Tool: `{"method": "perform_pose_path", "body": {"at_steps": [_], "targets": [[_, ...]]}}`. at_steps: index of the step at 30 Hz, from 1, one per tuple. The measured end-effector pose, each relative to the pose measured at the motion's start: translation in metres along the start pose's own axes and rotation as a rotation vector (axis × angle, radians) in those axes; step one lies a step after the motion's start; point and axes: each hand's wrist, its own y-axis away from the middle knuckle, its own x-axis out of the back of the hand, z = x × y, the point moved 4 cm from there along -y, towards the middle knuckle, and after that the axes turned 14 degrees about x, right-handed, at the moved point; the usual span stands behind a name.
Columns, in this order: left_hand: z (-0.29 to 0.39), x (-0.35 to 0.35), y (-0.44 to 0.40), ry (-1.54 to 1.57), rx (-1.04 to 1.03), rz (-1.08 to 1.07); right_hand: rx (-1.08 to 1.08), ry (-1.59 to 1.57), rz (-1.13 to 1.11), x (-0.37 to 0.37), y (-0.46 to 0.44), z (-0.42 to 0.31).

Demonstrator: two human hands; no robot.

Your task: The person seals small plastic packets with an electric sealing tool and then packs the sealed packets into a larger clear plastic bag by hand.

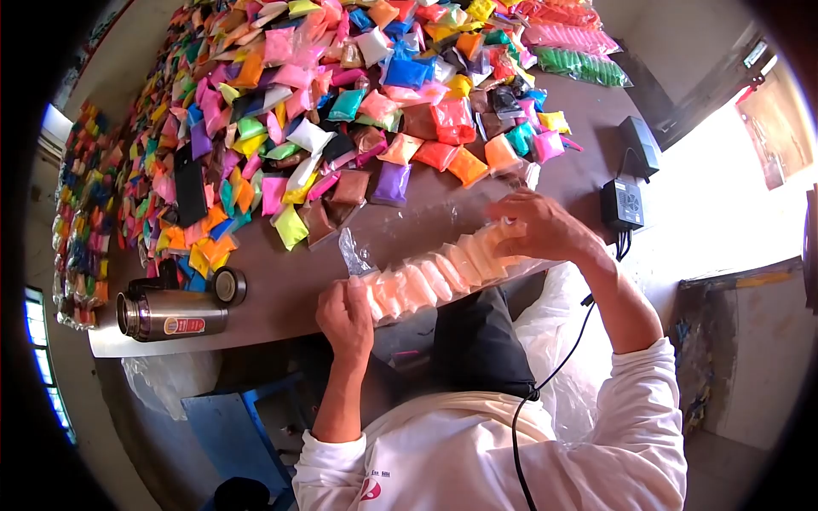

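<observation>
A clear plastic bag [426, 283] packed with a row of peach-coloured packets lies slantwise at the table's front edge. My left hand [346, 308] grips its left end, thumb on top, with a loose flap of clear plastic sticking up beside it. At the other end, my right hand [532, 223] bends over the bag's upper right corner, slightly blurred. Its fingers are curled at the plastic around the last packets; whether they pinch the film or a packet is hard to make out.
A big heap of colourful packets [409, 72] covers the table's far side. Filled long bags [579, 66] lie at back right. A steel flask [175, 313] lies at front left beside its lid [228, 286]. A black box with cables [622, 203] sits at the right edge.
</observation>
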Motion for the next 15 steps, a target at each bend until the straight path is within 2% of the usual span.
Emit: {"method": "perform_pose_path", "body": {"at_steps": [3, 6, 10, 12, 15], "targets": [[-0.002, 0.001, 0.001, -0.014, 0.010, 0.007, -0.060, -0.155, -0.086, -0.010, -0.001, 0.011], [0.002, 0.001, 0.001, -0.015, -0.034, 0.030, -0.050, -0.145, -0.120, -0.009, 0.000, 0.014], [0.003, 0.001, 0.002, -0.005, -0.053, 0.038, -0.078, -0.183, -0.102, -0.007, -0.002, 0.007], [0.003, 0.002, 0.002, -0.005, -0.082, 0.051, -0.024, -0.118, 0.023, -0.001, -0.003, -0.004], [0.004, 0.002, 0.002, -0.021, -0.095, 0.047, -0.022, -0.100, -0.056, 0.000, -0.005, -0.012]]}}
